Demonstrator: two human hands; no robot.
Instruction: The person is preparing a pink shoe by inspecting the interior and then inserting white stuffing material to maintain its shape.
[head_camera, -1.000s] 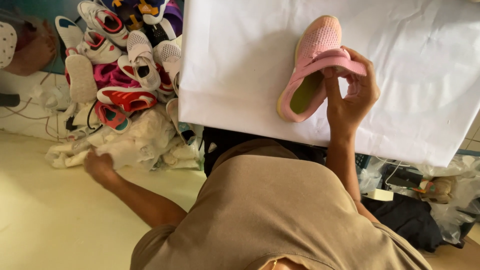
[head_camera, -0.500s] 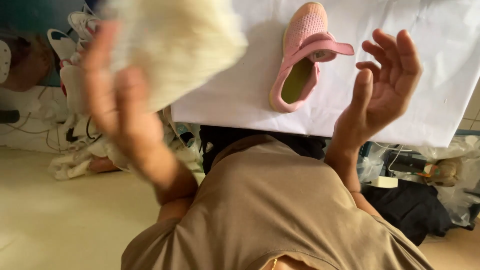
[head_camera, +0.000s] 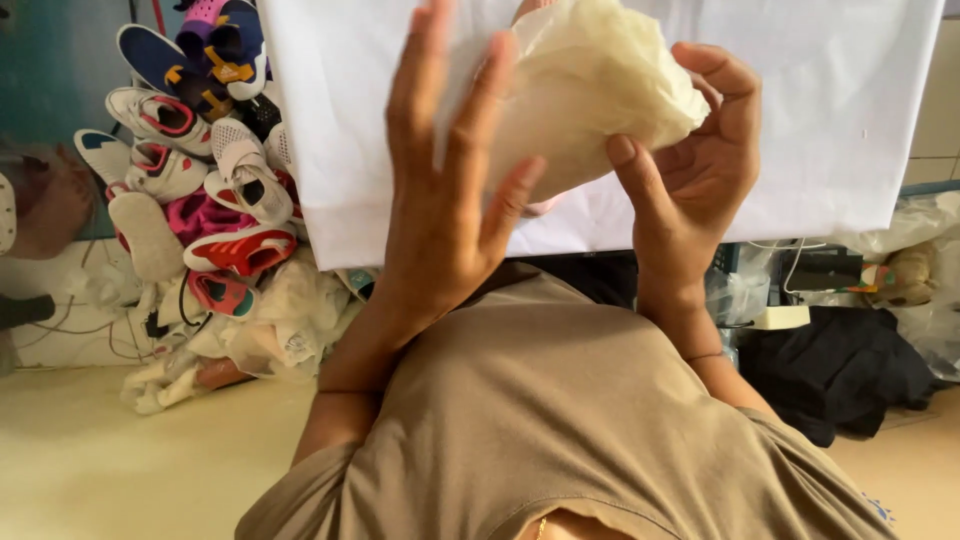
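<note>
Right now both hands are raised in front of the camera with a crumpled, cream-coloured cloth (head_camera: 590, 90) between them, at about 12 o'clock in the view. The left hand (head_camera: 450, 200) is spread wide, fingers long and nearly straight, its back turned toward the camera; its palm side lies against the cloth, though whether it truly grips it cannot be told from here. The right hand (head_camera: 700, 170) is curled around the cloth's right end, thumb pressed along the underside and fingers wrapped over the top, so it is closed on the fabric. Behind the cloth and both hands lies a white sheet (head_camera: 830, 120) covering the surface, filling the upper part of the view from about 11 to 2 o'clock. A sliver of something pink shows just under the cloth at the sheet's lower edge, too hidden to tell what it is. At 9 to 10 o'clock, beside the sheet's left edge, sits a pile of small shoes (head_camera: 190, 170) in white, pink, red and dark blue, with pale rags (head_camera: 270, 330) heaped below them on the floor. At 3 to 4 o'clock a dark bundle of fabric (head_camera: 840, 370) lies on the floor near a clear plastic bag (head_camera: 925, 320). The person's tan shirt (head_camera: 560, 420) fills the lower middle.
</note>
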